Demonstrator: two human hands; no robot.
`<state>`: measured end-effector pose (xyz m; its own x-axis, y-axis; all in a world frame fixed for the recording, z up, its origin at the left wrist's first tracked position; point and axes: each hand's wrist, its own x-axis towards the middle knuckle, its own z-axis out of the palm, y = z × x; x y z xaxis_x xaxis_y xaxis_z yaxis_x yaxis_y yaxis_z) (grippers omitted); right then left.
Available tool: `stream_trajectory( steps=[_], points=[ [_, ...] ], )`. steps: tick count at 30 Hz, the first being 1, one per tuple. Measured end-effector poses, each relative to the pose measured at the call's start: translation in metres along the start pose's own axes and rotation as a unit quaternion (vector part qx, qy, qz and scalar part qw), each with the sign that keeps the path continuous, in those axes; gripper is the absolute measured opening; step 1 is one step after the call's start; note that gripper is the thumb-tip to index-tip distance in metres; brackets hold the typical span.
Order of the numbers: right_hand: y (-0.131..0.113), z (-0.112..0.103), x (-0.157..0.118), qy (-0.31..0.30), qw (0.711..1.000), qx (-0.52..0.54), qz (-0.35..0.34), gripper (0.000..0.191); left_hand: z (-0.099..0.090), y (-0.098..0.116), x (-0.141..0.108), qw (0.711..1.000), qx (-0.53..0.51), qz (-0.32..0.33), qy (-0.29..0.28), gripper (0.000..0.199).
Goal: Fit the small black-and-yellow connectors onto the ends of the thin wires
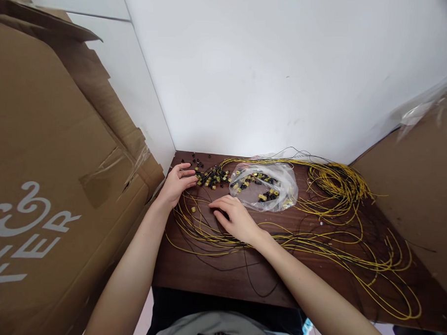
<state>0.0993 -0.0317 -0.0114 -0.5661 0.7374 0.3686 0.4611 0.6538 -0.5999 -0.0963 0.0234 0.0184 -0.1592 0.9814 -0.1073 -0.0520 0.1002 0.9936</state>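
Observation:
My left hand hovers at the left end of a pile of small yellow and black connectors. Its fingers are stretched out and apart, and I see nothing held in them. Lower and to the right, my right hand is over a bundle of yellow and black wires, thumb apart from its slightly curved fingers. No object shows in that hand. Between the two hands, a single yellow connector lies on the dark brown table. Whether the right palm touches the wires is hidden.
A clear plastic bag with more connectors lies behind my right hand. Coiled yellow wires are at the back right, and loose black bits at the back left. Cardboard boxes stand left and right, a white wall behind.

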Motion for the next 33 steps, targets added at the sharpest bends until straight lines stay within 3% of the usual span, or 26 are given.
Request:
stream_trajectory(
  steps=[33],
  points=[
    [0.0015,0.0002,-0.0003,0.005,1.000,-0.009,-0.022,0.020,-0.0017,-0.0087,0.0061,0.992,0.097,0.078,0.012,0.048]
  ],
)
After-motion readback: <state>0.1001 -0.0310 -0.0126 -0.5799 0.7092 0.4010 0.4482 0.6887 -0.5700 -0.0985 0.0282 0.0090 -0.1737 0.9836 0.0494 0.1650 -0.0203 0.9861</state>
